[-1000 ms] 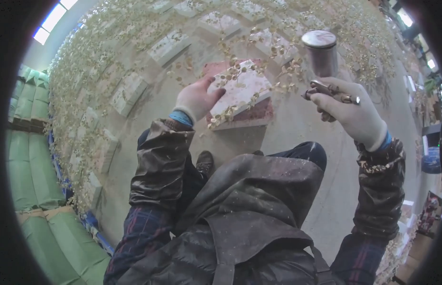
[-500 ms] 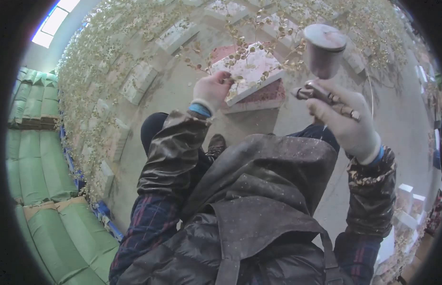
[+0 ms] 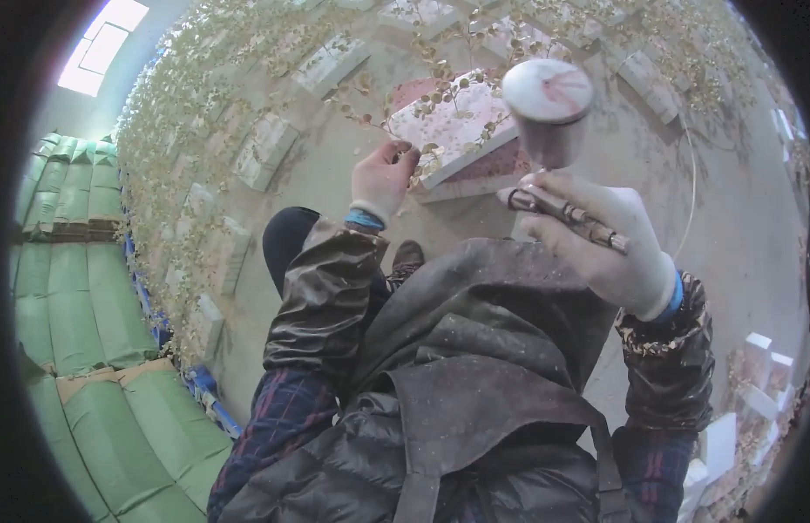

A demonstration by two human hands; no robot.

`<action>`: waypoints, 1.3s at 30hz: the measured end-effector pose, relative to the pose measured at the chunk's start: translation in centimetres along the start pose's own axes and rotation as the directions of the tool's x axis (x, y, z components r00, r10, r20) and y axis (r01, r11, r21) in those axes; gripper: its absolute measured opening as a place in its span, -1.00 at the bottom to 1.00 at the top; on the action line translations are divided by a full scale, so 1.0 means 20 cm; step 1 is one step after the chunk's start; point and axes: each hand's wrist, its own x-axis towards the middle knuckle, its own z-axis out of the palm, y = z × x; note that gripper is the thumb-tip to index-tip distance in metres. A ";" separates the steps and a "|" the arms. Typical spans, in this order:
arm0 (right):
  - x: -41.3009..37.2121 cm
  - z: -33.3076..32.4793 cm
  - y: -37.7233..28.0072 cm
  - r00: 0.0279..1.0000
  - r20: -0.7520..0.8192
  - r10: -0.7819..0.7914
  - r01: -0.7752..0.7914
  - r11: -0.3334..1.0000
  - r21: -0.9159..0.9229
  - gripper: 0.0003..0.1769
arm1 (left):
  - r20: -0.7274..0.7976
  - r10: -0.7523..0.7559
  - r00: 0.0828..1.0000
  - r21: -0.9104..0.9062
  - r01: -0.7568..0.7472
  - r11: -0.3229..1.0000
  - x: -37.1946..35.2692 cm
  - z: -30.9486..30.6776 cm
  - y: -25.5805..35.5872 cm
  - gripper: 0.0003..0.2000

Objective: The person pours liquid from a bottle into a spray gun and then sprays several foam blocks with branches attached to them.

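My right hand (image 3: 627, 240), in a whitish glove with a blue cuff, grips a metal spray gun (image 3: 572, 215). A cup (image 3: 549, 113) with a white, pink-streaked lid sits on top of the gun, and its nozzle points left. My left hand (image 3: 380, 181), gloved with the fingertips showing, is pinched closed at a leafy stem (image 3: 429, 159); the exact grip point is partly hidden. Beside that hand lies a white foam block (image 3: 474, 113) with pink stains, on top of a reddish block (image 3: 492, 167). Thin stems with pale gold leaves (image 3: 440, 83) rise over the foam.
Many leafy stems in white blocks (image 3: 265, 150) stand left and ahead. Green wrapped bundles (image 3: 82, 305) are stacked at far left, by a blue rail (image 3: 209, 401). White blocks (image 3: 718, 444) lie at lower right. A thin hose (image 3: 692, 187) trails across the grey floor (image 3: 649, 174).
My right hand has brought the spray gun left and slightly down, closer to the foam block. The left hand stays almost in place at the leafy stem. The view has shifted slightly.
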 end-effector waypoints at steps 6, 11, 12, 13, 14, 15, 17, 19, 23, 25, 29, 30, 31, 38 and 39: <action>0.04 0.01 0.00 0.997 0.039 0.067 -0.065 0.997 -0.049 -0.63 | -0.066 0.024 0.998 -0.112 -0.031 0.993 -0.14 0.02 -0.08 -0.72; 0.09 -0.04 -0.04 0.992 0.118 0.045 -0.045 0.999 -0.001 -0.62 | -0.090 0.251 0.964 -0.085 -0.259 0.962 -0.26 0.13 -0.25 -0.82; 0.10 -0.02 -0.01 0.993 0.103 0.061 -0.061 0.998 0.001 -0.65 | -0.089 0.280 0.956 -0.061 -0.286 0.956 -0.27 0.14 -0.27 -0.82; 0.11 0.00 0.01 0.993 0.073 0.089 -0.089 0.996 0.005 -0.71 | -0.088 0.338 0.937 -0.012 -0.341 0.940 -0.27 0.15 -0.29 -0.82; 0.12 0.03 0.03 0.992 0.042 0.116 -0.116 0.993 0.010 -0.75 | -0.084 0.395 0.915 0.038 -0.393 0.919 -0.28 0.16 -0.30 -0.82; 0.13 0.03 0.06 0.993 0.033 0.111 -0.112 0.993 0.027 -0.75 | -0.084 0.390 0.917 0.039 -0.388 0.921 -0.29 0.15 -0.30 -0.82; 0.14 0.01 0.12 0.995 -0.006 0.096 -0.095 0.992 0.088 -0.73 | -0.081 0.371 0.925 0.036 -0.369 0.929 -0.31 0.14 -0.28 -0.81; 0.13 -0.07 0.09 0.958 -0.010 0.286 -0.284 0.953 0.110 -0.70 | -0.057 0.394 0.917 0.091 -0.388 0.917 -0.32 0.13 -0.30 -0.80; 0.03 -0.23 0.10 0.919 -0.138 0.369 -0.339 0.919 0.199 -0.70 | -0.042 0.456 0.889 0.273 -0.428 0.861 -0.26 0.10 -0.21 -0.70; -0.08 -0.31 0.16 0.888 -0.162 0.430 -0.401 0.898 0.181 -0.64 | -0.130 0.714 0.688 0.395 -0.625 0.673 -0.15 0.08 -0.05 -0.57; -0.23 -0.32 0.24 0.792 -0.303 0.530 -0.418 0.833 0.363 -0.61 | 0.012 0.858 0.513 0.456 -0.766 0.452 0.03 0.14 0.33 -0.52; -0.26 -0.32 0.28 0.797 -0.313 0.516 -0.403 0.841 0.361 -0.61 | 0.096 0.830 0.549 0.475 -0.758 0.446 0.05 0.22 0.43 -0.50; -0.29 -0.32 0.31 0.811 -0.327 0.485 -0.371 0.859 0.353 -0.60 | 0.251 0.748 0.614 0.515 -0.739 0.434 0.07 0.30 0.54 -0.45; -0.33 -0.37 0.36 0.747 -0.355 0.562 -0.431 0.817 0.384 -0.63 | 0.559 0.190 0.807 0.650 -0.569 0.504 0.36 0.83 0.93 -0.20; -0.34 -0.38 0.35 0.745 -0.360 0.562 -0.429 0.816 0.387 -0.63 | 0.561 0.202 0.803 0.604 -0.564 0.563 0.40 0.82 0.89 -0.35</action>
